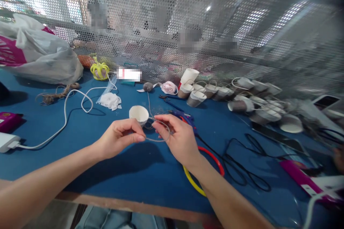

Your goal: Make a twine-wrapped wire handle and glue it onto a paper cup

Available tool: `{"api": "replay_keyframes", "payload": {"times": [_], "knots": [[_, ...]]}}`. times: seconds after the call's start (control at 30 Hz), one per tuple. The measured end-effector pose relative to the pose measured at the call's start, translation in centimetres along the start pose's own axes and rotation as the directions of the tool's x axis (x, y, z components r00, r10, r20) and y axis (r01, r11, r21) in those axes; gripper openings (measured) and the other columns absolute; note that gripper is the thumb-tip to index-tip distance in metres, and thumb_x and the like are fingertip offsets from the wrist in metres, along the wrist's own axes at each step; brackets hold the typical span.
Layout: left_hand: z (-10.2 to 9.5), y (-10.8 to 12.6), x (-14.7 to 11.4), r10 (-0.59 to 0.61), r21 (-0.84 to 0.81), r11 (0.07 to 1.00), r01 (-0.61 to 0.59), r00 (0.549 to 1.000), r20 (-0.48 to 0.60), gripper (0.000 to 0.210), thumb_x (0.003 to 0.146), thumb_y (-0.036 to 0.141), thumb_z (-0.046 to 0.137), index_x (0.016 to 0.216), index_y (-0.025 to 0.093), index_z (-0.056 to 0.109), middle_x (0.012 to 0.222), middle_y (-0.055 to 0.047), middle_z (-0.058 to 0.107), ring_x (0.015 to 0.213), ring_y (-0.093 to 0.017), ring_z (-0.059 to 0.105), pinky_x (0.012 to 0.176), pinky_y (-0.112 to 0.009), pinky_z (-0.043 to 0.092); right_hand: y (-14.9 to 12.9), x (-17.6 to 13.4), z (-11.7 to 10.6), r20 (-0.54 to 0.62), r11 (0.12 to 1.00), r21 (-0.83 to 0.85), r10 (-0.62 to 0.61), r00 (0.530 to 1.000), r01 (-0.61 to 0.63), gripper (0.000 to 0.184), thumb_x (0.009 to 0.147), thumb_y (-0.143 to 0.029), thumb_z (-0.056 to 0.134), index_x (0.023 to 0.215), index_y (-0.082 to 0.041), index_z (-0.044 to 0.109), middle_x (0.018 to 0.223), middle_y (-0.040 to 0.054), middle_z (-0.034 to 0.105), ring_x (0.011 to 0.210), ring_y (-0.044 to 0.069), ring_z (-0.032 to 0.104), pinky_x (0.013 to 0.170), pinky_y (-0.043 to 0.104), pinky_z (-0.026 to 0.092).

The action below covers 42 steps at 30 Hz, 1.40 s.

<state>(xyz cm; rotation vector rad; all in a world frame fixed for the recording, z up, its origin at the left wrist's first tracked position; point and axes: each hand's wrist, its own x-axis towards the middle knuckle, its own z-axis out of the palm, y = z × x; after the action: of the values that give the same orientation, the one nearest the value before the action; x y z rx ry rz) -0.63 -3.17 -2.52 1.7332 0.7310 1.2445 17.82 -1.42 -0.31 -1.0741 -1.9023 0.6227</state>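
Observation:
A thin grey cord point(156, 140) runs in a loose curve between my two hands above the blue table. My left hand point(120, 136) pinches its end between thumb and forefinger. Fingers of my right hand point(178, 136) are closed on the same cord, which bends round near the palm. From there the cord leads back to a small grey ball of cord point(148, 86). Just behind my hands stands a white paper cup point(138, 114), its lower part hidden by my left hand. A blue glue gun point(185, 117) lies partly hidden beyond my right hand.
Several cups wrapped in grey cord point(196, 98) stand and lie at the back right. A pink ribbon roll point(169, 87), pliers point(172, 97), white scraps point(109, 101) and a plastic bag point(40, 53) line the back. Cables point(64, 121) cross the table. A red and yellow ring point(192, 182) lies below my right wrist.

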Motion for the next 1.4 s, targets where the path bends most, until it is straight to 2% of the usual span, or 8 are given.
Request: {"api": "replay_keyframes", "payload": {"times": [0.2, 0.4, 0.5, 0.6, 0.77, 1.03, 1.27, 1.4], "knots": [[-0.4, 0.1, 0.3, 0.166, 0.2, 0.964, -0.177, 0.984, 0.071, 0.009, 0.076, 0.02, 0.059, 0.07, 0.013, 0.061, 0.067, -0.004, 0.063, 0.063, -0.011, 0.057, 0.061, -0.023, 0.046, -0.2, 0.1, -0.7, 0.363, 0.707, 0.5, 0.353, 0.862, -0.5, 0.025, 0.074, -0.033, 0.06, 0.09, -0.013, 0.059, 0.072, 0.0028, 0.063, 0.047, 0.006, 0.049, 0.037, 0.018, 0.041], [-0.4, 0.1, 0.3, 0.175, 0.181, 0.963, -0.201, 0.973, 0.153, 0.005, 0.073, 0.013, 0.061, 0.069, 0.014, 0.063, 0.066, -0.004, 0.064, 0.065, -0.011, 0.058, 0.064, -0.023, 0.047, -0.5, -0.1, -1.9, 0.527, 0.443, 0.61, 0.392, 0.754, -0.657, 0.021, 0.072, -0.034, 0.063, 0.073, -0.013, 0.062, 0.053, -0.0025, 0.057, 0.033, 0.0, 0.037, 0.027, 0.01, 0.022], [-0.2, -0.1, 0.2, -0.071, -0.11, 0.991, 0.079, 0.995, 0.072, 0.01, 0.067, 0.018, 0.069, 0.076, 0.015, 0.065, 0.071, -0.003, 0.066, 0.065, -0.011, 0.059, 0.062, -0.023, 0.048, -0.9, -0.3, -2.0, 0.496, 0.415, 0.656, 0.392, 0.774, -0.631, 0.017, 0.069, -0.029, 0.066, 0.069, -0.013, 0.061, 0.049, -0.0048, 0.054, 0.033, 0.0, 0.038, 0.027, 0.009, 0.024], [0.2, -0.4, 0.1, -0.282, -0.469, 0.828, 0.307, 0.951, 0.126, 0.026, 0.06, 0.024, 0.075, 0.084, 0.017, 0.066, 0.075, -0.002, 0.068, 0.065, -0.011, 0.061, 0.063, -0.023, 0.049, -1.0, -0.5, -1.7, 0.434, 0.409, 0.709, 0.389, 0.813, -0.574, 0.016, 0.07, -0.029, 0.066, 0.069, -0.014, 0.059, 0.05, -0.0049, 0.054, 0.034, 0.001, 0.041, 0.028, 0.01, 0.028], [1.1, -0.3, 0.2, -0.3, -0.696, 0.637, 0.333, 0.938, 0.174, 0.013, 0.064, 0.022, 0.072, 0.072, 0.014, 0.066, 0.076, -0.003, 0.07, 0.062, -0.009, 0.063, 0.062, -0.021, 0.05, -0.8, -1.0, -1.1, 0.43, 0.381, 0.758, 0.319, 0.844, -0.53, 0.016, 0.074, -0.029, 0.063, 0.069, -0.015, 0.057, 0.055, -0.0036, 0.058, 0.039, 0.004, 0.048, 0.032, 0.012, 0.036], [1.0, -0.4, 0.5, -0.355, -0.763, 0.525, 0.378, 0.912, 0.207, 0.011, 0.067, 0.019, 0.07, 0.071, 0.013, 0.062, 0.066, -0.001, 0.069, 0.053, -0.009, 0.062, 0.054, -0.018, 0.05, -0.3, -1.5, -0.4, 0.473, 0.304, 0.808, 0.173, 0.864, -0.504, 0.021, 0.074, -0.031, 0.064, 0.067, -0.014, 0.055, 0.06, -0.0036, 0.056, 0.044, 0.004, 0.052, 0.038, 0.014, 0.039], [0.9, -0.5, 0.7, -0.405, -0.693, 0.595, 0.407, 0.897, 0.178, 0.017, 0.065, 0.023, 0.071, 0.076, 0.013, 0.062, 0.064, -0.001, 0.065, 0.051, -0.008, 0.059, 0.053, -0.019, 0.048, -0.3, -1.8, -0.4, 0.471, 0.33, 0.8, 0.174, 0.865, -0.501, 0.014, 0.077, -0.029, 0.061, 0.075, -0.017, 0.056, 0.062, -0.0027, 0.06, 0.046, 0.006, 0.054, 0.039, 0.016, 0.04], [0.7, 0.0, 0.7, -0.358, -0.384, 0.886, 0.259, 0.909, -0.213, 0.025, 0.069, 0.023, 0.067, 0.091, 0.015, 0.059, 0.076, -0.001, 0.062, 0.055, -0.006, 0.054, 0.054, -0.019, 0.045, -0.3, -1.6, -0.3, 0.352, 0.394, 0.815, 0.247, 0.903, -0.426, 0.013, 0.074, -0.027, 0.063, 0.075, -0.017, 0.055, 0.071, -0.0021, 0.061, 0.053, 0.007, 0.057, 0.044, 0.017, 0.043]]}}
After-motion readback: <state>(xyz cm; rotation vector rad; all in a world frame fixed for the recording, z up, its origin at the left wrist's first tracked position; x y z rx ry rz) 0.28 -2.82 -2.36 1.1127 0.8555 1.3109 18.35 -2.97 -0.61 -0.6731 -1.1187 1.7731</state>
